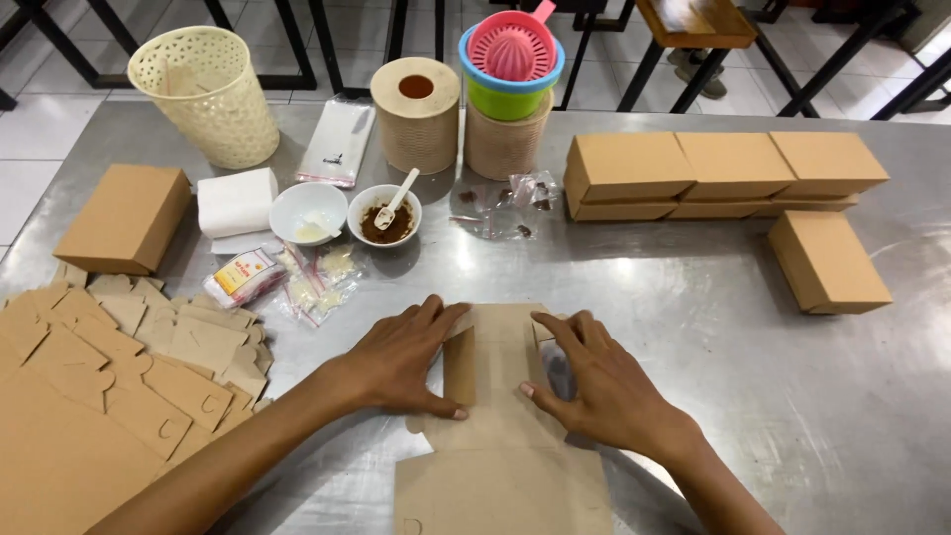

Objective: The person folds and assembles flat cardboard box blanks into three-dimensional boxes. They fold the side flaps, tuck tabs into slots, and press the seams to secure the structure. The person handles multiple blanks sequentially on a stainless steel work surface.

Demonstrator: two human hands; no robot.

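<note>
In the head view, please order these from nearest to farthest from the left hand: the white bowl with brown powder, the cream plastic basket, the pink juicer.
From the left hand:
1. White bowl with brown powder, just beyond the hand.
2. Pink juicer, far back, slightly right.
3. Cream plastic basket, far back left corner.

Bare steel table [713, 297] open right of right hand [604, 391], out to lone closed box [828, 262]. Row of closed boxes [723, 173] walls far right. Left of left hand [401, 362]: spread of flat box blanks [119, 367] blocks low passes. Ahead: sachets [317, 282], two small bowls [342, 213] (one with spoon), paper rolls [416, 114], all close-set. Clear strip ahead of folded carton [500, 396], toward table middle.
</note>
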